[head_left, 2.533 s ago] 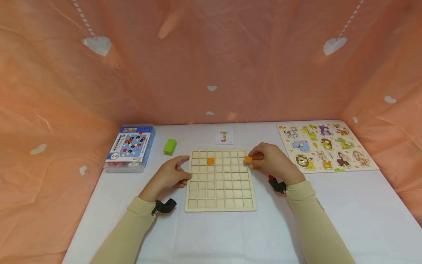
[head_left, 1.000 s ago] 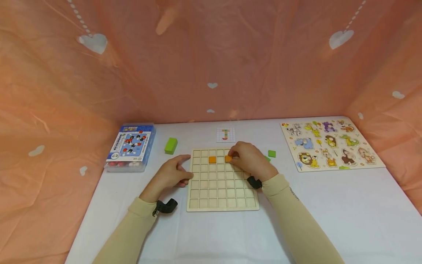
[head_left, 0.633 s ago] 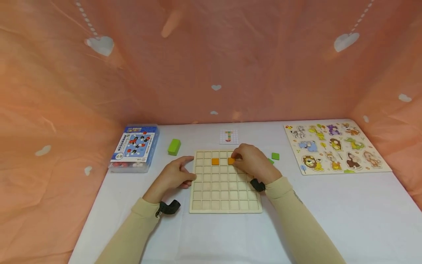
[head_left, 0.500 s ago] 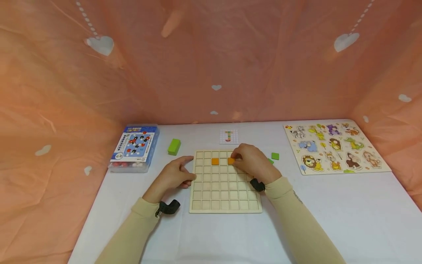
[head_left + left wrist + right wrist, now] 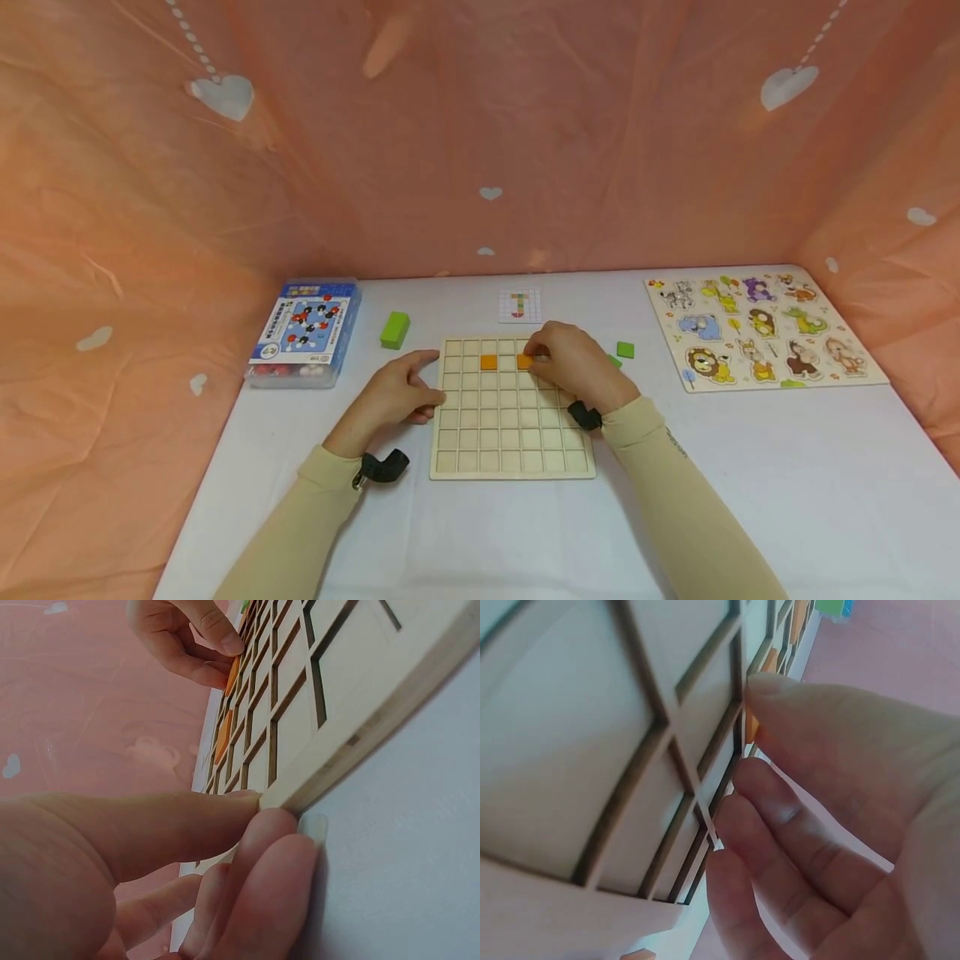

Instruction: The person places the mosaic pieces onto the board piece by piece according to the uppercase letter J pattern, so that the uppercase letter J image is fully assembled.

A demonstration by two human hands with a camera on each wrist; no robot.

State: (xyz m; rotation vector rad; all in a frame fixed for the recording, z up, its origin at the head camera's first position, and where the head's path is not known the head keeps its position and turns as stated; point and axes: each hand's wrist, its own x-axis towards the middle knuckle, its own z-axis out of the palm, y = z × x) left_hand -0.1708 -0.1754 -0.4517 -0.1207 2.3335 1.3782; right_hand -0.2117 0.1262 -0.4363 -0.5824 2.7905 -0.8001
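In the head view a pale wooden grid board (image 5: 510, 462) lies on the table. An orange square tile (image 5: 489, 362) sits in a cell of its second row from the back. Two cells to the right, my right hand (image 5: 573, 362) pinches another orange tile (image 5: 522, 362) at its cell; fingers partly cover it. In the right wrist view my thumb (image 5: 780, 686) overlaps that tile. My left hand (image 5: 390, 396) holds the board's left edge, its thumb (image 5: 225, 810) on the rim and curled fingers against the side, while the index finger reaches toward the back left corner.
A green block (image 5: 395, 330) stands behind my left hand. A card with a coloured pattern (image 5: 520, 306) lies behind the board. Green tiles (image 5: 626, 350) lie right of it. A boxed set (image 5: 303, 333) stands left; an animal puzzle (image 5: 765, 329) lies right.
My right hand has brought the orange tile from the board's right edge leftward to a second-row cell, then stayed there. My left hand has kept its place at the board.
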